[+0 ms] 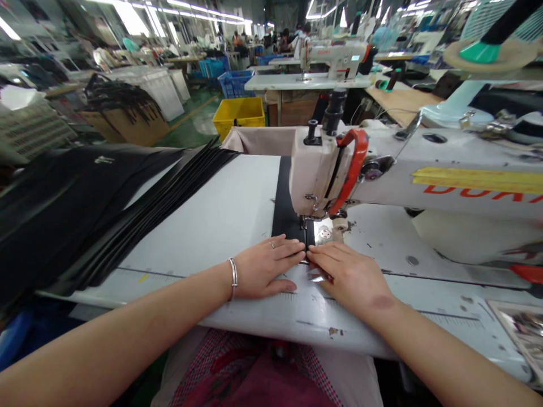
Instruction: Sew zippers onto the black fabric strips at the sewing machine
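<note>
My left hand (265,265) lies flat on the white sewing table (212,226), fingers stretched out, its tips pressing the near end of a narrow black fabric strip (283,203). My right hand (348,274) lies flat beside it, fingertips on the same strip just in front of the presser foot (306,223). The strip runs away from me under the head of the sewing machine (326,169). A silver bracelet is on my left wrist and a ring on one finger.
A pile of black fabric pieces (85,209) covers the table's left side. The machine's arm (445,175) stretches to the right. A yellow bin (238,115), blue crates and other sewing stations with people stand further back.
</note>
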Motion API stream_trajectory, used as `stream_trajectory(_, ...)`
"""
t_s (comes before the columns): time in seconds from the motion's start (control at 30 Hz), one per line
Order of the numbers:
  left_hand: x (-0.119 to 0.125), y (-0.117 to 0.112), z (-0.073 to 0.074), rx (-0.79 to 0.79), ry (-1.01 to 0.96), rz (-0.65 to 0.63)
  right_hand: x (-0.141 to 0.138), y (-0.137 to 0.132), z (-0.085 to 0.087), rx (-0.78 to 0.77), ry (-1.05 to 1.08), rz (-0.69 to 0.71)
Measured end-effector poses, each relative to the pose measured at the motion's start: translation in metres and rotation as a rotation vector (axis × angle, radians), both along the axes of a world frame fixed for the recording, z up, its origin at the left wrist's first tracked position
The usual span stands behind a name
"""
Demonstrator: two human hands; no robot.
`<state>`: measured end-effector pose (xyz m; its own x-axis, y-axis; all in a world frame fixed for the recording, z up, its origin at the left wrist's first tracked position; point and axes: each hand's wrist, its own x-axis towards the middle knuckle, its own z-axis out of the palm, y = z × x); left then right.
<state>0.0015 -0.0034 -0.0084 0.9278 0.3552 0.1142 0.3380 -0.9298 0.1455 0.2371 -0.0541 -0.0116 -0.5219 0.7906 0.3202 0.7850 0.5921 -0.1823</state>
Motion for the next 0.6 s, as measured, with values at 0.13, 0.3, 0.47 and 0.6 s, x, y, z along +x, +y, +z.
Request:
stream_trajectory(0.13, 0.004, 0.007, -0.001, 0.013, 0.005, 0.037, 0.001, 0.015, 0.002, -0.004, -0.02, -0.043)
stream_trajectory(0.3, 0.011, 0.019, 0.002, 0.016, -0.097, 0.053, 0.001, 0.032, 0.007, -0.051, -0.154, -0.112)
stream_trajectory(0.47, 0.017, 0.031, 0.003, -0.018, -0.125, 0.083, -0.001, 0.045, 0.008, -0.056, -0.214, -0.195)
stream_trajectory(0.6, 0.018, 0.04, 0.001, -0.018, -0.15, 0.08, -0.002, 0.05, 0.006, -0.055, -0.234, -0.252)
